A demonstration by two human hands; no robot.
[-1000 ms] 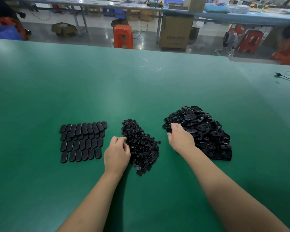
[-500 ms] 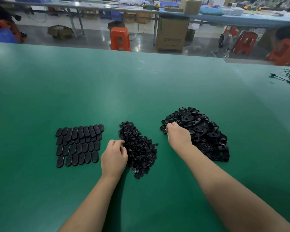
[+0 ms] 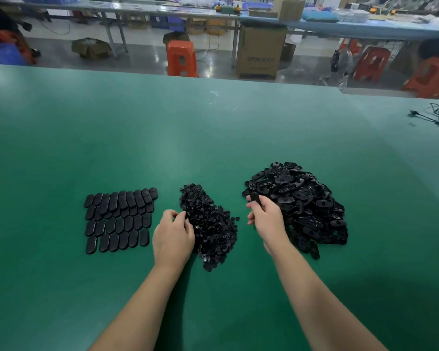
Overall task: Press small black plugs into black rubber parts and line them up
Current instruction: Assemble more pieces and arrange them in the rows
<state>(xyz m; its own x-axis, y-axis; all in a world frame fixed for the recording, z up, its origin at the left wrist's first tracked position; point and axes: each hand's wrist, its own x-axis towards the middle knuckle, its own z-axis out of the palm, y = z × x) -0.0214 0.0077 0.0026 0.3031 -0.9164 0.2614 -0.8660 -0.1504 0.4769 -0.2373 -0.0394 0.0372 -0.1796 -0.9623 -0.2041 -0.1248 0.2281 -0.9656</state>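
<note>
Hands of a person worked over a green tabletop (image 3: pixel 213 138). The right hand (image 3: pixel 266 221) held one black rubber part (image 3: pixel 254 198) upright, its fingers curled round the lower end, at the near left edge of the heap of rubber parts (image 3: pixel 299 203). That heap lay right of the tabletop's middle, well in from its far edge. The left hand (image 3: pixel 173 234) rested at the near left edge of the pile of small plugs (image 3: pixel 208 224), fingers curled and fingertips (image 3: pixel 181 215) touching the pile; whether a plug was pinched between them could not be told. The plug pile lay between the two hands, apart from the heap. Left of it, finished parts (image 3: pixel 119 219) lay flat in four close rows, partly overlapping, just beside the left hand. Near the right edge of the tabletop lay black cables (image 3: pixel 433 117). Beyond the far edge stood an orange stool (image 3: pixel 181 58) and a cardboard box (image 3: pixel 260 50).
</note>
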